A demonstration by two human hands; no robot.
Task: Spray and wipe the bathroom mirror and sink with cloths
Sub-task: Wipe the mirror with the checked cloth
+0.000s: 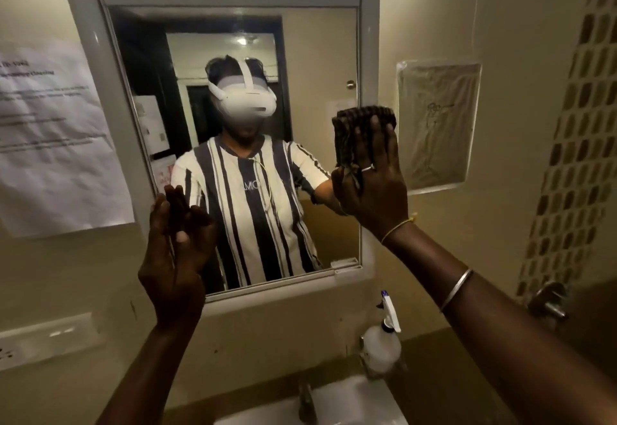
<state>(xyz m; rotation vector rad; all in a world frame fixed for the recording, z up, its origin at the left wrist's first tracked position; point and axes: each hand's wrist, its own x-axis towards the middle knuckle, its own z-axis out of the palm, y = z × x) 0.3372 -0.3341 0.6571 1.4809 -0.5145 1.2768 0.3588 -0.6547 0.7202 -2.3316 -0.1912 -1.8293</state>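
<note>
Mirror: rectangular glass in a broad, pale, stepped frame, fixed to a cream wall from centre up to 12 o'clock. The glass reflects a person in a white headset and a striped shirt. No streaks or spray can be made out in the dim light.

Paper notice, 9 o'clock: a creased white sheet taped just beside the frame. The print is blurred and its left side is cut off.

Mosaic tile strip, 3 o'clock edge: small dark tiles in pale grout, running out of view at the top.

Plastic sleeve, between mirror and tiles: clear and glossy, holding a brownish sheet with a faint scrawl that cannot be read.

Sink, 6 o'clock: white glazed basin, with only the rear rim showing. A metal tap stands at its back edge.

Right hand: fingers straight and flat, pressing the cloth onto the glass at the mirror's 3 o'clock edge. A thin thread circles the wrist and a metal bangle sits on the forearm.

Left hand: raised at the mirror's 7 o'clock corner with fingers loosely bent, holding nothing. Whether it touches the frame cannot be told.

Spray bottle, 5 o'clock: translucent body with a white trigger head, upright behind the sink.

Cloth: dark brown, ribbed weave, folded into a thick pad. Its lower half is hidden under the fingers.

Switch plate, 8 o'clock: white and blurred.
</note>
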